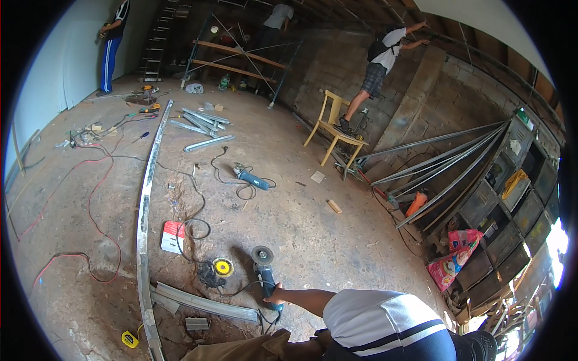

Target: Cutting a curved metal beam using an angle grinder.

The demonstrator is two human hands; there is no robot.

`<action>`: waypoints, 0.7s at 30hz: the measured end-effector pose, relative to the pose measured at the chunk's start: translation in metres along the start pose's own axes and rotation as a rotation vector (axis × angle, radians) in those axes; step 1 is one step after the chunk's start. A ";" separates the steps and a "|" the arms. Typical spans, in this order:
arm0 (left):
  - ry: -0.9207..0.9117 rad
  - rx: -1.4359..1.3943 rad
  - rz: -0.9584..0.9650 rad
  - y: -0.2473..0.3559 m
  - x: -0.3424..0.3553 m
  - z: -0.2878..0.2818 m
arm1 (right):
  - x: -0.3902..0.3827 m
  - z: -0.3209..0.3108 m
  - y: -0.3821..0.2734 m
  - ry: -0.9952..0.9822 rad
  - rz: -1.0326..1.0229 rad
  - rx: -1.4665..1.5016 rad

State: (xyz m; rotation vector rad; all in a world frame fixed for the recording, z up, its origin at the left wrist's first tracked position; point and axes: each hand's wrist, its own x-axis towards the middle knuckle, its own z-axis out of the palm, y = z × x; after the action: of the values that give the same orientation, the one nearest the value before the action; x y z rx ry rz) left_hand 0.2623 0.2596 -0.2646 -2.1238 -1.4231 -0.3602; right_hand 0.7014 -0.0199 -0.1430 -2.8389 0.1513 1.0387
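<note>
My right hand point(275, 295) is closed round the rear body of a blue angle grinder point(265, 278), which rests on the floor with its grey disc point(262, 256) pointing away from me. My white sleeve point(373, 313) comes in from the lower right. My left hand is not visible. Just left of the grinder lies a disc with a yellow centre point(222, 267) on a dark patch of floor. Short metal channel pieces point(208, 302) lie nearer to me, beside a long metal profile point(144, 222) running up the left side. A yellow tape measure point(129, 339) sits at the lower left.
Another blue grinder point(253, 179) lies mid-floor, beyond a red-and-white card point(173, 236). Red cable point(90, 204) loops on the left, with metal offcuts point(201, 123) farther off. One person point(382, 60) stands on a wooden chair point(334, 129); others are by the scaffold point(241, 60) and left wall.
</note>
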 end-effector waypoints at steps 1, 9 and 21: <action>-0.005 -0.001 -0.002 -0.001 0.002 0.005 | -0.001 -0.001 -0.001 -0.007 0.006 0.009; -0.076 -0.011 -0.005 -0.002 -0.004 0.000 | 0.017 0.009 0.003 0.019 -0.009 0.000; -0.189 -0.042 -0.017 -0.003 0.044 -0.072 | 0.020 0.010 0.006 0.030 -0.016 0.010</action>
State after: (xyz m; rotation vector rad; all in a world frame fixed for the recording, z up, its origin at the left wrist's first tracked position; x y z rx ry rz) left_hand 0.2829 0.2519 -0.1831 -2.2298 -1.5523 -0.2010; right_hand 0.7099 -0.0257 -0.1638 -2.8434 0.1364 0.9896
